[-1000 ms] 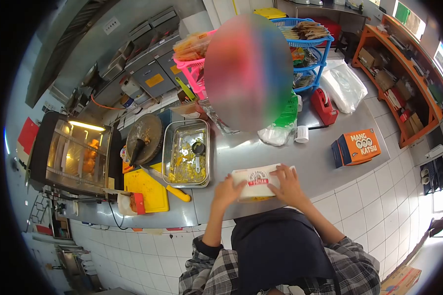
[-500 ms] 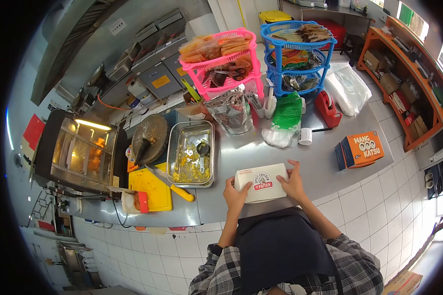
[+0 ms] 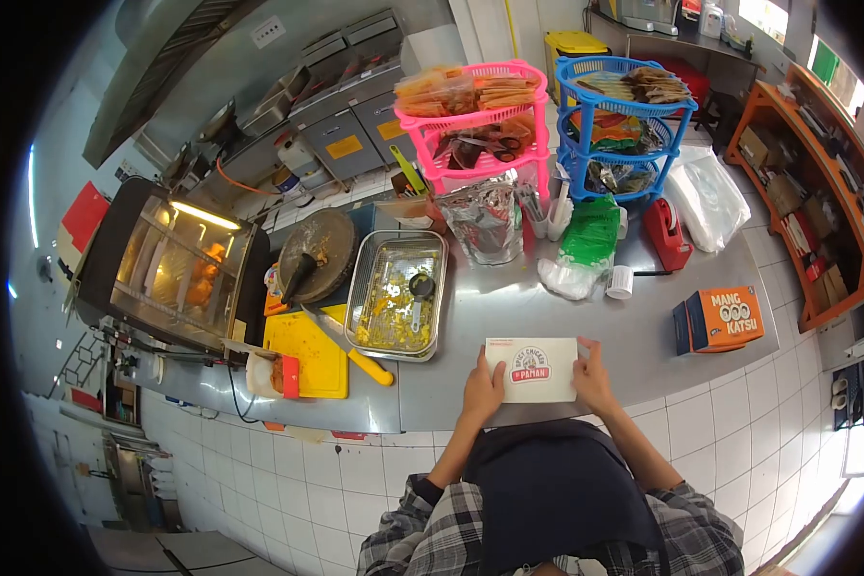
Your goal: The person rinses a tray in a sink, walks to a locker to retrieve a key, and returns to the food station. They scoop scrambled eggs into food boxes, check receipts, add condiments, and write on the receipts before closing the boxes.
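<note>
A white cardboard food box (image 3: pixel 538 389) with a printed chicken logo and red label sits between my two hands, close over the front edge of the steel table (image 3: pixel 451 389). My left hand (image 3: pixel 482 389) grips its left side, thumb along the edge. On the opposite side my right hand (image 3: pixel 593 379) holds it, fingers partly behind the box. The lid looks closed and faces up. To the left stands a metal tray (image 3: pixel 355 317) with yellow food scraps and a black-cupped scoop (image 3: pixel 420 286).
A knife with a yellow handle (image 3: pixel 370 367) overlaps a yellow cutting board (image 3: pixel 302 360). A stone mortar (image 3: pixel 326 245) and lit display warmer (image 3: pixel 178 278) stand farther left. Behind are pink (image 3: pixel 470 123) and blue (image 3: pixel 624 96) racks, and a red tape dispenser (image 3: pixel 664 238). An orange box (image 3: pixel 725 320) stands right.
The view has shifted, so the table items appear farther right. Both thumbs have moved from the top of the white box out to its sides, and the box appears more level.
</note>
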Demonstrator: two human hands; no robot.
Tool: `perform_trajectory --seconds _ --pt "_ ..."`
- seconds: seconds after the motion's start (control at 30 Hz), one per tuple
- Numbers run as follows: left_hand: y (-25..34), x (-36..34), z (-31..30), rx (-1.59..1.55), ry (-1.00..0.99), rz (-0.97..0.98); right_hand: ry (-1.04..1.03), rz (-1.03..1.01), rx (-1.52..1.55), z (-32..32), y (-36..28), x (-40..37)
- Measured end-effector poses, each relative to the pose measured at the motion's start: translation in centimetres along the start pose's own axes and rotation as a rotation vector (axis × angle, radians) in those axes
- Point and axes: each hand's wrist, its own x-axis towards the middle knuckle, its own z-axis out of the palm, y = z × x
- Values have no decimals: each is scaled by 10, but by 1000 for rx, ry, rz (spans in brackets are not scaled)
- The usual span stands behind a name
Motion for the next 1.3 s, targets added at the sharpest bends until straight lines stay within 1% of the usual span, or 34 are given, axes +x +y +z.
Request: perform_trajectory --seconds 0.03,0.17,0.23,0.27,0.33,0.4,0.47,0.53,0.57,0.63,0.67,0.7,0.73,0.77,0.8,0.83,0.87,0.9,0.93,0.97,1.0,1.03,1.07,1.1,1.13,1.23,1.3 --pt "1 0 -1 0 1 0 -50 200 124 -2 -26 -5" --pt "9 -8 -3 -139 9 26 -43 171 161 -10 -23 -4" --pt "14 -8 -4 -184 21 22 -32 144 47 -16 -26 -4" --pt "18 -9 -6 -210 27 1 -29 153 43 -17 -29 -4" --pt "20 -12 -5 -240 18 -22 -85 139 -13 -17 -37 -6" --pt "18 -12 -1 -262 59 -29 -100 165 -29 -16 -42 -8" --pt "24 -15 -4 -276 28 -55 -118 185 -40 -15 -41 -9" --pt "24 -18 -5 -286 3 -87 -152 288 74 -8 -28 -11" --pt "24 -20 -3 -269 3 -84 -153 291 74 -5 -16 -13" --pt "21 -19 -1 -252 6 -82 -151 222 -40 -1 4 -14" --pt "19 -19 0 -277 12 0 -153 224 -41 -1 8 -16" --pt "16 -21 -1 -301 18 82 -138 126 13 -2 12 -18" --pt "17 -21 -8 -301 17 80 -122 29 67 -2 13 -20" --pt "20 -20 -19 74 -9 279 -123 27 65 -6 3 -17" --pt "21 -17 -29 454 -36 470 -191 -149 -313 -13 -8 -15" --pt "17 -13 -36 457 -36 468 -254 -328 -689 -18 -23 -12" --pt "15 -6 -42 435 -177 563 -254 -334 -688 -24 -35 -7" --pt "15 -2 -45 411 -319 654 -417 -393 -753 -30 -46 -3" --pt "16 0 -47 415 -317 649 -583 -451 -812 -32 -51 -2" --pt "17 2 -50 414 -309 692 -585 -458 -808 -30 -47 0" --pt "19 4 -51 412 -299 735 -599 -533 -798 -28 -41 4" --pt "19 6 -50 415 -291 730 -615 -608 -789 -27 -35 8" --pt "18 6 -47 466 -245 767 -621 -616 -787 -25 -30 10" --pt "16 6 -45 518 -200 803 -623 -641 -906 -22 -25 10" --pt "14 7 -43 521 -194 797 -622 -667 -1026 -21 -21 11" --pt "9 9 -40 603 -196 803 -597 -725 -1002 -20 -11 13" --pt "8 8 -42 474 -277 766 -614 -733 -997 -20 -15 8"
